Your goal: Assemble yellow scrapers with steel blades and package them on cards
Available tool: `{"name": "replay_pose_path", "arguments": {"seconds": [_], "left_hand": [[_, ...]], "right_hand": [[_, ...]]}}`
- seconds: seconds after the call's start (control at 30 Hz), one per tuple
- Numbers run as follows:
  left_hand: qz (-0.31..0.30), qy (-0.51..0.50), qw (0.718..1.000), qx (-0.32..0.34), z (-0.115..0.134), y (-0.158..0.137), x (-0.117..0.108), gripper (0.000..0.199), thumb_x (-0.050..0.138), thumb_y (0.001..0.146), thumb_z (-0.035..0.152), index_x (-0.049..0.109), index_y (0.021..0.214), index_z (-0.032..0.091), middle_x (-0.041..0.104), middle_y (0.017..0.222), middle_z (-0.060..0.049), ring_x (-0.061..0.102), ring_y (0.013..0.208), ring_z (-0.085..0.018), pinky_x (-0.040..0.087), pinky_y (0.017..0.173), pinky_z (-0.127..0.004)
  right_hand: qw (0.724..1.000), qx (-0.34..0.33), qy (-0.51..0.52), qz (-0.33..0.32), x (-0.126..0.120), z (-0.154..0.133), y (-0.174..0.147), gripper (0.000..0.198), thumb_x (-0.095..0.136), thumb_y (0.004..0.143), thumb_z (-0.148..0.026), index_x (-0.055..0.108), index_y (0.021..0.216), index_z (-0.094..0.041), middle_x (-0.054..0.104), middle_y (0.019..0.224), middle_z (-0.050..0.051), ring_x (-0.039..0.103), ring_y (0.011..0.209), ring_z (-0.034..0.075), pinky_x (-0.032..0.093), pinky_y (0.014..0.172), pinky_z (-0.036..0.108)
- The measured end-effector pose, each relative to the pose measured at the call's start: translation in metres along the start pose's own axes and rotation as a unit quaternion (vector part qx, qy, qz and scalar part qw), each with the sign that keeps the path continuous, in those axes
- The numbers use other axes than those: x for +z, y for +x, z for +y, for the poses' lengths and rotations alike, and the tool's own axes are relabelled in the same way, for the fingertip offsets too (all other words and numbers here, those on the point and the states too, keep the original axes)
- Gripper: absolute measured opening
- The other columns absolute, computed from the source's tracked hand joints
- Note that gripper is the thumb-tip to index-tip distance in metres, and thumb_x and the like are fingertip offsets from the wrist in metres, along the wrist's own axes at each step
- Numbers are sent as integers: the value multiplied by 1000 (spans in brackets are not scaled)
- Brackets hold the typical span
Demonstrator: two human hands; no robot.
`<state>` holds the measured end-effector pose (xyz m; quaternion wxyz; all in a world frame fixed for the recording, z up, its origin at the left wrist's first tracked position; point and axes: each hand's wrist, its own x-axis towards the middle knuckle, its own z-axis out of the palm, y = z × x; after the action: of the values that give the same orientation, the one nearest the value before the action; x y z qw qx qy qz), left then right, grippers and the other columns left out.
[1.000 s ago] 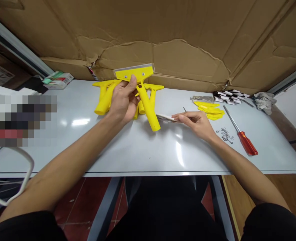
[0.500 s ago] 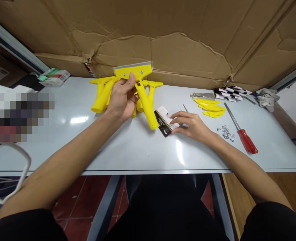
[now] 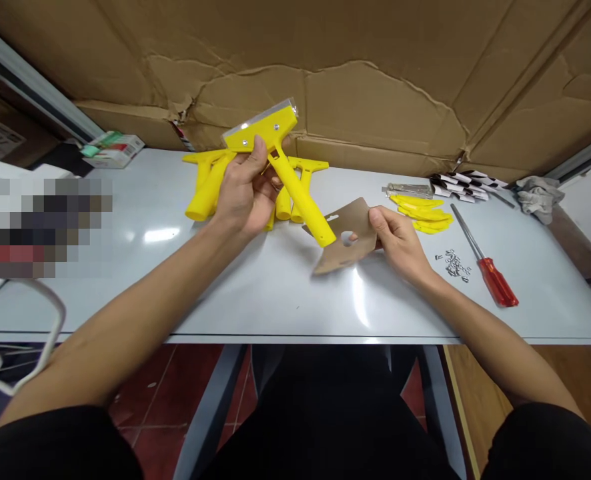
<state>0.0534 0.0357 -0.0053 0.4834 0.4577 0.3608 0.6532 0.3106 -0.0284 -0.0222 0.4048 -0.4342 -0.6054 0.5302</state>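
My left hand point(image 3: 248, 190) is closed on a yellow scraper point(image 3: 303, 197), near where its head meets the handle. The scraper is raised above the table, with a metal blade along its tilted head and two screws showing. In my right hand point(image 3: 400, 237) is a cardboard packaging card point(image 3: 358, 220), gripped by its right edge between thumb and fingers. Its plain brown side, with a round hole and a small hanging slot, faces me. The handle's lower end overlaps the card in view; I cannot tell if they touch. Several yellow scraper handles point(image 3: 210, 183) stand behind my left hand.
To the right lie yellow plastic strips point(image 3: 423, 213), small screws point(image 3: 455, 265) and a red-handled screwdriver point(image 3: 495, 280). Behind them are thin metal blades point(image 3: 409, 191), folded black-and-white cards point(image 3: 460, 187) and a grey cloth point(image 3: 539, 199). A small box point(image 3: 115, 150) sits back left, before a cardboard wall point(image 3: 375, 100).
My right hand has lifted the card off the table and turned it from its printed side to its brown side. The scraper has tilted, its head's right end rising and its handle end swinging right.
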Motion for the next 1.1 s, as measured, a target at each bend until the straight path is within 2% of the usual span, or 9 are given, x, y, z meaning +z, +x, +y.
{"name": "replay_pose_path", "arguments": {"seconds": [0.17,0.33,0.5,0.63,0.73,0.87,0.97,1.03,1.1], "left_hand": [[-35,-10,999,40,9,-17,16,31,89,77,51,68,77,28,75,97,1,69,97,-17,50,60,-28],[0,32,997,66,18,-25,21,31,92,72,48,71,79,27,74,86,0,70,89,-20,51,60,-30],[-32,8,999,38,18,-30,20,30,94,71,43,70,75,25,74,89,-1,69,86,-18,51,61,-30],[-41,0,999,31,14,-39,24,32,96,69,44,70,73,25,74,86,-1,70,86,-20,55,66,-33],[-77,54,993,67,11,-48,27,31,97,66,47,76,76,26,75,88,-1,71,89,-23,60,80,-39],[-134,152,973,110,8,-50,25,28,93,73,50,79,86,29,77,101,-2,68,116,-28,55,108,-46],[-167,110,975,98,5,-40,22,49,89,74,61,76,108,30,76,108,-4,66,123,-30,57,106,-44],[-199,45,977,55,3,-34,19,75,81,73,76,66,132,31,72,123,-7,66,126,-31,59,102,-43],[-229,-3,973,20,5,-29,18,108,82,60,86,50,149,33,66,137,-9,65,128,-33,60,99,-44]], "right_hand": [[990,68,106,-64,11,9,-2,51,69,88,-66,57,95,-17,72,96,7,71,68,13,64,64,29],[983,86,154,-41,12,6,-2,48,75,85,-60,58,93,-16,74,95,8,74,78,15,65,68,26],[970,127,202,-49,13,5,0,48,78,82,-58,58,94,-16,74,85,8,75,74,15,66,74,25],[968,99,230,-16,11,1,1,49,83,78,-54,58,93,-15,74,82,7,76,75,16,66,73,23],[967,67,243,-23,6,-9,-1,46,82,81,-53,60,97,-16,77,97,9,78,87,18,67,82,27],[968,43,246,-26,1,-16,-2,43,74,89,-51,64,110,-15,76,115,11,78,101,19,65,98,30],[964,29,263,-23,2,-15,-2,40,69,94,-47,66,116,-13,75,120,12,77,102,17,64,99,26],[960,22,279,-8,3,-15,-2,35,67,96,-43,67,116,-14,75,120,10,77,101,15,63,100,25],[956,6,292,15,5,-15,-3,29,66,97,-39,66,114,-16,75,117,8,77,103,14,61,104,25]]}}
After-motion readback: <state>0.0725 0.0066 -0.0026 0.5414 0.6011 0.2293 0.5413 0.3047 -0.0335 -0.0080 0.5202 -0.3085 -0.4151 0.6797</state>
